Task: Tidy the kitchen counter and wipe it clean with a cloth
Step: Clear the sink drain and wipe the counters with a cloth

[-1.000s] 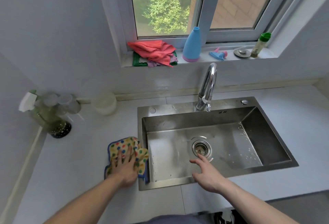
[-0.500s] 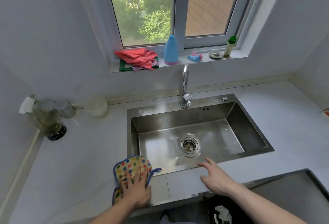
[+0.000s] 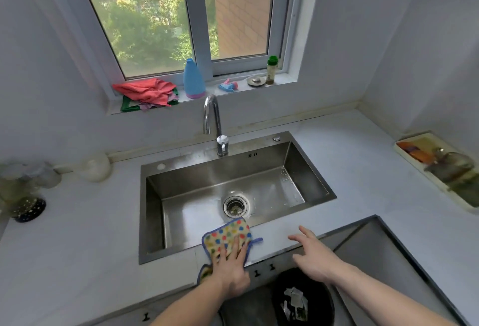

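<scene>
A yellow cloth with coloured dots and a blue hem (image 3: 228,235) lies on the narrow strip of pale counter (image 3: 77,253) in front of the steel sink (image 3: 153,211). My left hand (image 3: 232,268) presses flat on it with the fingers spread. Its far corner reaches the sink's front rim. My right hand (image 3: 315,255) hovers open just above the counter's front edge, to the right of the cloth, holding nothing.
A tap (image 3: 213,123) stands behind the sink. Jars and a bottle (image 3: 26,190) crowd the far left corner, beside a pale bowl (image 3: 96,167). A tray with items (image 3: 440,167) sits at right. Cloths (image 3: 147,94) and bottles (image 3: 194,79) line the sill. A bin (image 3: 303,297) stands below.
My left hand has slid the cloth rightward along the counter, from the sink's left side to its front rim. My right hand has drawn back from the basin to the counter's edge.
</scene>
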`<control>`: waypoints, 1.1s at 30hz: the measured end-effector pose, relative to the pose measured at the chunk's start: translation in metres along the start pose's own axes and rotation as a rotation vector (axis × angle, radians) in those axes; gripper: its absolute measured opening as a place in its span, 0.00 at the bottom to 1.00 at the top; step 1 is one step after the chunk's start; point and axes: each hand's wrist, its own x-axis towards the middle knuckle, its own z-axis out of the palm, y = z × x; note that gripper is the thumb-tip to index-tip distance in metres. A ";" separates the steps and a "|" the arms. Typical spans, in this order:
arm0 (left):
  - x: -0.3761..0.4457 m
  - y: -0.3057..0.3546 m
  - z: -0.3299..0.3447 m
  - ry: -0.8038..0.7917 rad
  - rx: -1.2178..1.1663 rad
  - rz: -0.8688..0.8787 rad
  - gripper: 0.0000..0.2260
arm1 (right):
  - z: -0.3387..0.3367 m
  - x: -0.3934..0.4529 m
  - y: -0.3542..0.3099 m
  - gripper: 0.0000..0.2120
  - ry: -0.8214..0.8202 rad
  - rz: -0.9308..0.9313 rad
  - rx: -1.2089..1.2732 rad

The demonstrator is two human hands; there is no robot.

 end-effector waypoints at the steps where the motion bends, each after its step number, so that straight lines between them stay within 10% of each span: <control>1: 0.002 0.015 -0.002 -0.020 0.015 0.020 0.38 | -0.004 -0.006 0.009 0.27 0.005 0.005 -0.005; 21: -0.001 0.003 0.004 -0.001 0.037 -0.128 0.39 | -0.022 -0.043 0.093 0.28 0.004 0.081 0.024; 33: 0.032 0.096 -0.046 -0.073 -0.048 0.215 0.33 | -0.003 -0.021 0.081 0.31 0.035 0.147 0.098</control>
